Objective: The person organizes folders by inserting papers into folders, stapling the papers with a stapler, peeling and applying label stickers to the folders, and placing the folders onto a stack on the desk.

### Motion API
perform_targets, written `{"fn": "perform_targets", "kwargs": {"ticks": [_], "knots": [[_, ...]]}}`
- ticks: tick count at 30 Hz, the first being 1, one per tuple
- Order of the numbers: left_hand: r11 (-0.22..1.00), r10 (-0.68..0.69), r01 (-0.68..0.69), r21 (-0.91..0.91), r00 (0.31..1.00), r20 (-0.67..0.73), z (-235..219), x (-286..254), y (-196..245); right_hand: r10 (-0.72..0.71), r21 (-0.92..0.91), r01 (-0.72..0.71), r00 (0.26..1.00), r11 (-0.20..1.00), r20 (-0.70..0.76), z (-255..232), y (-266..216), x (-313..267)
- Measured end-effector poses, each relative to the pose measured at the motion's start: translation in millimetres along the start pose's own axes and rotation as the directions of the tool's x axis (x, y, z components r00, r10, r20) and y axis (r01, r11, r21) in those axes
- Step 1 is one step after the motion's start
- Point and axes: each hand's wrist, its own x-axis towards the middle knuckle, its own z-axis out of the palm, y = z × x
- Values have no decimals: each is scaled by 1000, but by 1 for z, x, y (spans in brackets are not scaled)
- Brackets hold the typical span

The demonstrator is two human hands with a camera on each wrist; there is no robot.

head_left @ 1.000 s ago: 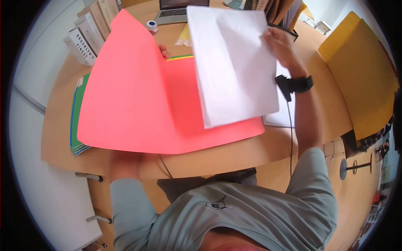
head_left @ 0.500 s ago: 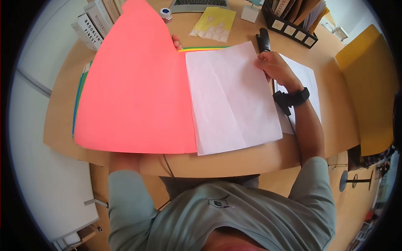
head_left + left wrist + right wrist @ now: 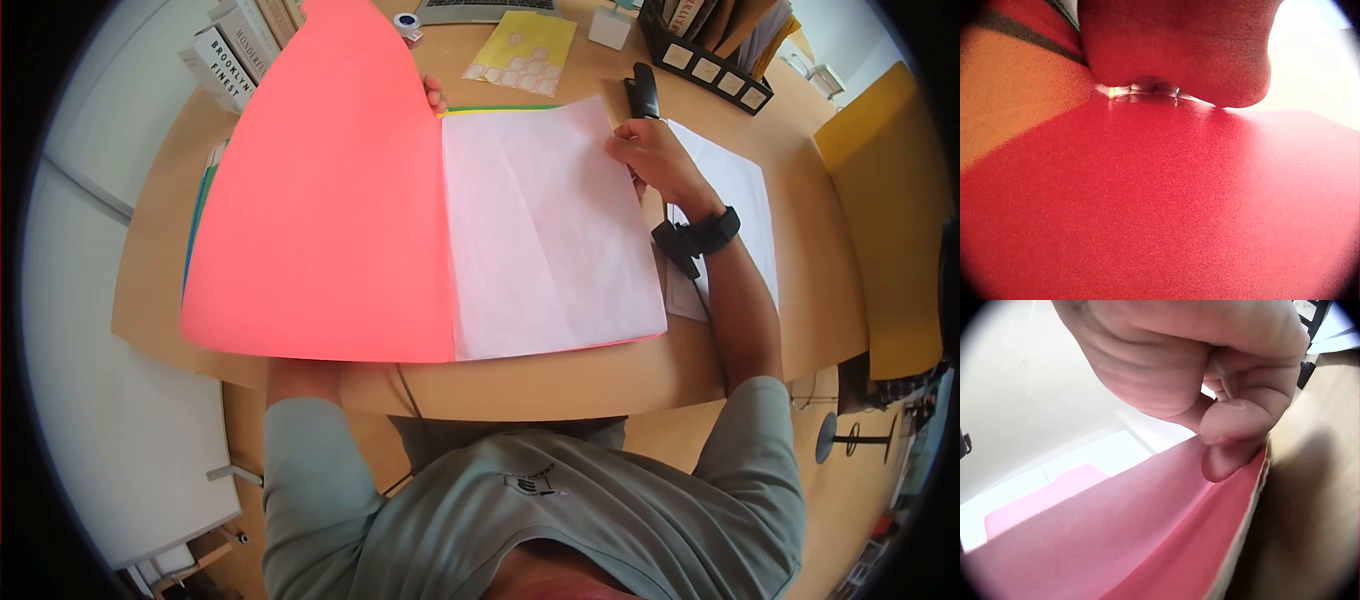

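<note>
A red paper folder lies spread on the desk, its left cover raised and tilted. Behind this cover is my left hand, with only fingertips showing past the cover's edge as it holds it up; the left wrist view has the hand against the red surface. White paper sheets lie over the folder's right half. My right hand pinches their right edge near the top corner. In the right wrist view, thumb and fingers of the right hand meet at the paper edge, just above the red folder.
Beside the right hand are a black stapler and more white paper. Farther back stand a yellow packet, a laptop and a black file box. Books stand at left; green and blue folders show under the red one.
My right hand has lowered the white sheets from the air onto the folder's right half and drawn them slightly into line with it. My left hand keeps the red cover raised.
</note>
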Motion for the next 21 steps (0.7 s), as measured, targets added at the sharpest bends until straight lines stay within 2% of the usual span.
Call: {"fn": "perform_targets", "kwargs": {"ticks": [21], "knots": [[999,43,-43,28,999,-24,9,-12,9,7,-113,-2,999,994,44,0,-3,-5]]}}
